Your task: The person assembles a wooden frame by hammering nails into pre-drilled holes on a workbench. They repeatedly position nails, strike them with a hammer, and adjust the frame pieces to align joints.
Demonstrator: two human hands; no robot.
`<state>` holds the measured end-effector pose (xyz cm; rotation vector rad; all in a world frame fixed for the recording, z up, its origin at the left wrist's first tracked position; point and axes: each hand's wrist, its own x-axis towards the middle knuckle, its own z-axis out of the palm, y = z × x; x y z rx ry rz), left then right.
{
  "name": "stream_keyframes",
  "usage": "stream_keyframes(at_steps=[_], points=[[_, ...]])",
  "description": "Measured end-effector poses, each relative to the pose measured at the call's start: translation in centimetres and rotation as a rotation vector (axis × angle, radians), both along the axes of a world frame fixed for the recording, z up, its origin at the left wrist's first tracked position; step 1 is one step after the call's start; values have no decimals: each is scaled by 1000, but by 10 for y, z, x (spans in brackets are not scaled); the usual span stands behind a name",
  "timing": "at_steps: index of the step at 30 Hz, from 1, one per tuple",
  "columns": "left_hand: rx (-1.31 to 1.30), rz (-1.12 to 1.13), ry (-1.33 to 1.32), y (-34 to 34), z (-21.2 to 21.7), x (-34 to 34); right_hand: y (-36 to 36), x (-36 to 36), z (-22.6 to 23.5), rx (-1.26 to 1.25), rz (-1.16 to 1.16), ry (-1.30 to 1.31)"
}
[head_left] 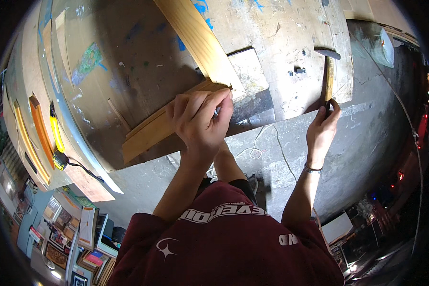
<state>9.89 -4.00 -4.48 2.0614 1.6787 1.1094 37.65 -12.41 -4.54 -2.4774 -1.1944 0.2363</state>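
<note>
Two wooden strips meet at a corner on the worktable: a long pale strip runs away from me, and a shorter strip runs to the left. At that corner my left hand is closed, thumb and forefinger pinched together. A tiny dark tip shows at its fingertips, too small to name. To the right, my right hand grips the lower end of a hammer. The hammer's wooden handle points away from me, its dark head lying over the table's right part.
Small black pieces lie left of the hammer. A dark-edged plate sits under the corner. At the left are a yellow utility knife, a tape measure and wooden strips. A white cable trails across the concrete floor.
</note>
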Motion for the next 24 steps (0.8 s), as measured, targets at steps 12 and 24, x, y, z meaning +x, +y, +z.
stream_keyframes(at_steps=[12,24], points=[[-30,-12,-33,4,4,-1,-40,-83,50,38,137,597],[-4,-4,-55,6,1,-1,-26,-104,72,-70,482,466]])
